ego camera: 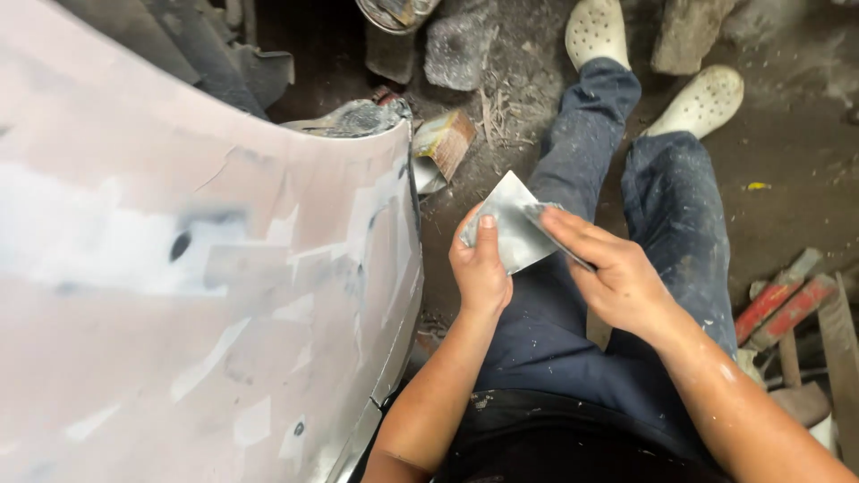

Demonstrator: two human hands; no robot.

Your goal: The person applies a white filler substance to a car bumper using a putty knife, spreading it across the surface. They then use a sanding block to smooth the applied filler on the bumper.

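We hold two thin metal blades over our lap, beside a sanded car panel.

Nearest to us, our left hand (480, 273) is closed around the lower edge of a flat, grey, roughly square metal spreader blade (506, 225), thumb pressed on its face, holding it above our dark blue, dust-flecked trousers (667, 215). Our right hand (617, 277) grips a second, narrower grey metal blade (559, 240), its tip laid against the first one's face. To our left, the large curved pinkish-white body panel with grey filler patches (179, 268) fills that side. By our right elbow lie red-handled tools (783, 304) on the dirty floor (787, 134). Further off are our white perforated clogs (702, 100), a grey stone block (458, 49) and the rim of a round metal tin (394, 13) at the top edge.
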